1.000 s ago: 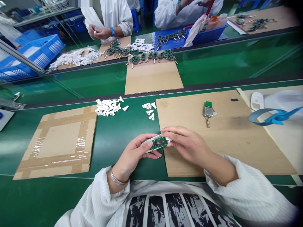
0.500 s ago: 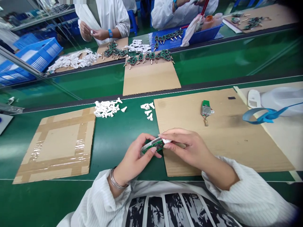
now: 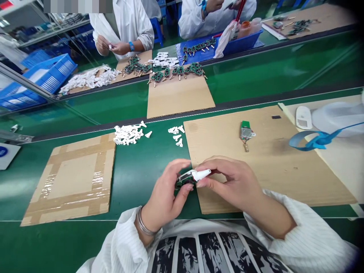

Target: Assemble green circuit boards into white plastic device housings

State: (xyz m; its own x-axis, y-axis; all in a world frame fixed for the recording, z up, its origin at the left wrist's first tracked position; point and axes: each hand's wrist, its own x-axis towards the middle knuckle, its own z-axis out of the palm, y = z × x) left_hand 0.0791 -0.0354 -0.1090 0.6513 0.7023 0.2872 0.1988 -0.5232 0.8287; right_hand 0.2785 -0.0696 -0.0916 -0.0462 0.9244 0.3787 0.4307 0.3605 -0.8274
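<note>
Both my hands meet above the green belt, at the near-left edge of a plain cardboard sheet [image 3: 270, 170]. My left hand [image 3: 166, 187] is shut around a green circuit board [image 3: 183, 182], and its fingers hide much of the board. A white plastic casing piece [image 3: 201, 174] sits on the board's right end, pinched by the fingertips of my right hand [image 3: 230, 185]. On the cardboard, farther off, lies a green module with a metal can and brass pin [image 3: 246, 133], which neither hand touches.
Loose white plastic pieces [image 3: 127, 134] lie in a heap on the belt, with a smaller group [image 3: 176, 134] beside it. A taped cardboard sheet [image 3: 71, 178] is at left. Blue tape and a white bag [image 3: 338, 119] are at right. Co-workers sit across a second belt [image 3: 182, 96].
The board has turned in my hands, and the white piece now points right, held by my right fingertips. Both hands sit slightly higher in view, and the whole scene has shifted a little.
</note>
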